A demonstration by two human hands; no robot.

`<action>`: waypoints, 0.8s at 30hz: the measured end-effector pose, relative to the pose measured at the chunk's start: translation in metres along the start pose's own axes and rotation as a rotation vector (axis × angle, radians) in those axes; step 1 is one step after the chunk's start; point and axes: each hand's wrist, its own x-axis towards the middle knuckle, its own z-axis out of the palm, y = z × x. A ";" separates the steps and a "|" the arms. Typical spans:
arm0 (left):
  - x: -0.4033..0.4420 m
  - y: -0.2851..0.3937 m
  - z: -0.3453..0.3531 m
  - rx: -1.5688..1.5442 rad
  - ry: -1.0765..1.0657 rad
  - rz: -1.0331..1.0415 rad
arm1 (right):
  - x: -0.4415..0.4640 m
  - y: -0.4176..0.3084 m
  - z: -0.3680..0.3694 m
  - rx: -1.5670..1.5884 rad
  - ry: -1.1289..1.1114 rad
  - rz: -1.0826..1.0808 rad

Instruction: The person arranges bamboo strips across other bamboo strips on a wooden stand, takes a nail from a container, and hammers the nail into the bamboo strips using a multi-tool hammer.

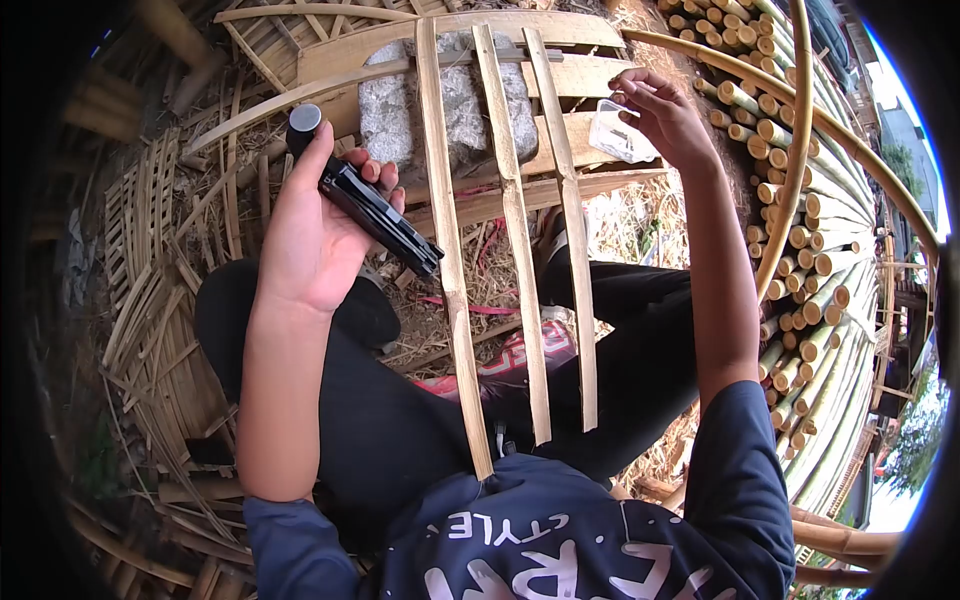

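Observation:
My left hand (318, 225) is wrapped around a black hand tool (375, 215) with a round silver face at its upper end and stacked bars along its body; its exact kind is unclear. At the right, my right hand (662, 115) is raised above a clear plastic container (618, 135), its fingertips drawn together. Whatever they pinch is too small to make out. Between my hands, three bamboo strips (515, 210) run from my lap, across a crosswise bamboo strip (375, 72), over a rough concrete block (395, 120).
Under the block lie wooden planks (575, 75). Bundled bamboo poles (800, 250) are stacked at the right, with a curved bamboo pole (803, 130) in front. Woven bamboo pieces (150, 260) lie at the left. Shavings cover the ground around my crossed legs (370, 410).

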 end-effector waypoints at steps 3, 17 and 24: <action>0.002 0.001 -0.001 0.010 0.010 0.021 | 0.003 0.004 -0.008 -0.012 -0.033 -0.027; -0.001 0.002 0.001 0.002 0.015 0.009 | -0.002 0.002 0.001 0.004 -0.039 -0.046; 0.001 -0.001 0.001 0.015 0.000 0.009 | -0.003 -0.003 0.005 0.026 -0.012 -0.017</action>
